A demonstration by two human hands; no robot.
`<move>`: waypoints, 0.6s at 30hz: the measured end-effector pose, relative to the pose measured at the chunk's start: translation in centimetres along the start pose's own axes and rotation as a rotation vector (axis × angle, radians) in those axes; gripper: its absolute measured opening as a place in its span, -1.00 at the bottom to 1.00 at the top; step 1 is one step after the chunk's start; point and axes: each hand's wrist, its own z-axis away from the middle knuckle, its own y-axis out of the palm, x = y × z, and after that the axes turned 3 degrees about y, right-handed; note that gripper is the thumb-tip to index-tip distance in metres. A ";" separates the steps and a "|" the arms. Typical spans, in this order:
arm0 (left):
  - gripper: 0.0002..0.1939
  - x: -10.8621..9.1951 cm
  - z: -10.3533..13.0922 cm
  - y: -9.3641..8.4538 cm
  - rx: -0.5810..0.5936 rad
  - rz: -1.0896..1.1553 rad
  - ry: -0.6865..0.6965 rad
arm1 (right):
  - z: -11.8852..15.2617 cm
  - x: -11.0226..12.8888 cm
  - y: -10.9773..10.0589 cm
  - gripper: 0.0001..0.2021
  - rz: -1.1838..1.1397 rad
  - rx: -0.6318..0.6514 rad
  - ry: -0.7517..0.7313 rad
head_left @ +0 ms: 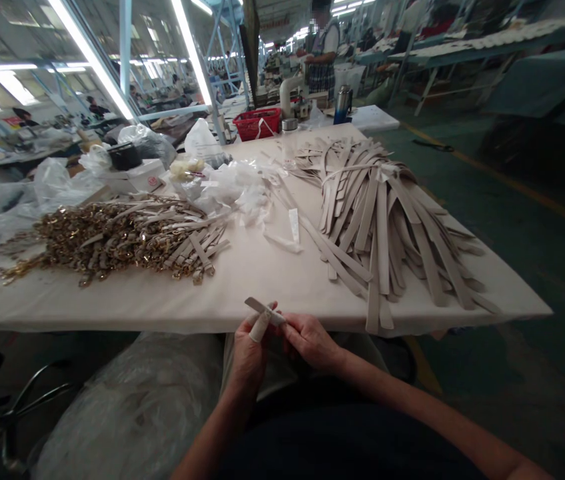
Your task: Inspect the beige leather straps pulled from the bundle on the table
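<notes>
At the table's front edge, both my hands meet on one beige strap [256, 305], whose flat end sticks out up and to the left. My left hand [251, 352] pinches it between thumb and fingers; the thumb wears a pale finger cover [260, 328]. Closed around the strap's other part is my right hand [312, 340], just to the right. The rest of that strap is hidden by my fingers. Ahead on the right lies a big bundle of beige straps [377, 213]. On the left is a heap of straps with gold-coloured metal fittings [112, 240].
Clear plastic bags and scraps [235, 187] lie mid-table on the pale table cover [257, 267]. Farther back are a red basket [257, 124] and a blue flask [342, 105]. A large plastic-wrapped bundle [137, 407] sits below, left of my legs. A person [325, 53] stands beyond the table.
</notes>
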 end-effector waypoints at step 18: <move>-0.61 -2.0 -0.7 0.1 -0.009 -0.135 0.157 | 0.1 0.6 -1.5 -0.86 0.090 0.074 -0.010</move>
